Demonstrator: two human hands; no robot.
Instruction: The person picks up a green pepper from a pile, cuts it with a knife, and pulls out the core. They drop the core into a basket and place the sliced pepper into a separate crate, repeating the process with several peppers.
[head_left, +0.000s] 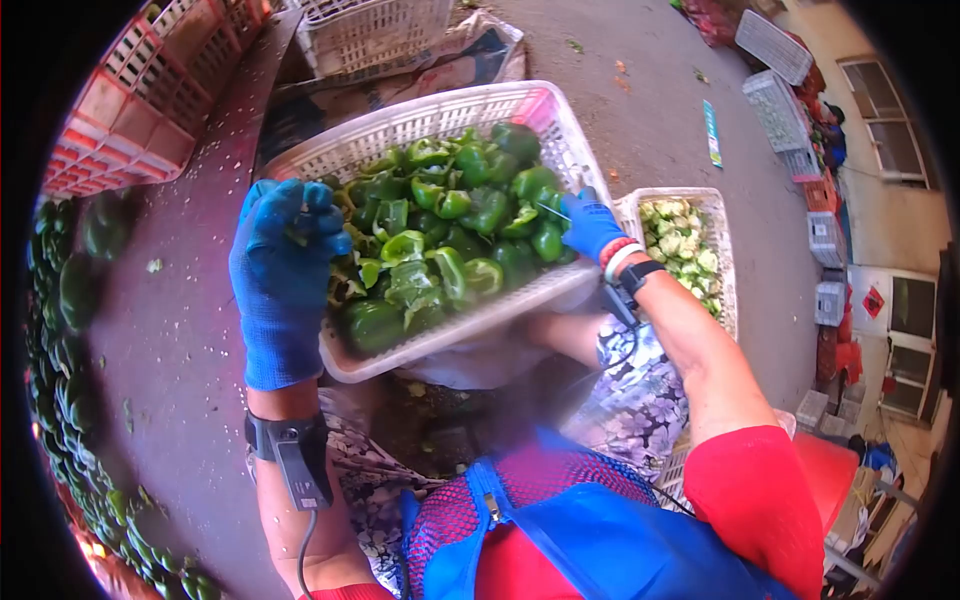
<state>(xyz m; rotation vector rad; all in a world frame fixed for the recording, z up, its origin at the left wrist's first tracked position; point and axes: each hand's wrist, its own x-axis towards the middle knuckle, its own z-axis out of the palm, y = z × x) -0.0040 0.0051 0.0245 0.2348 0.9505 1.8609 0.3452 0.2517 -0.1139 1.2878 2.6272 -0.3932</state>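
A white plastic basket (450, 108) full of green bell peppers (430, 215), many cut open or in pieces, sits tilted in front of my lap. My left hand (285, 265), in a blue glove, is raised at the basket's left side with its fingers curled closed. What lies inside those fingers is too hidden to name. At the right rim my gloved right hand (592, 225) grips a small knife (550, 211). Its thin blade points left over the peppers, and the handle is hidden in my fist.
Right of the basket stands a smaller white crate (730, 255) holding pale green-white pepper cores (680, 240). Whole green peppers (75, 370) are heaped along the far left. Red crates (130, 130) are stacked at upper left, and another white crate (375, 40) stands behind the basket.
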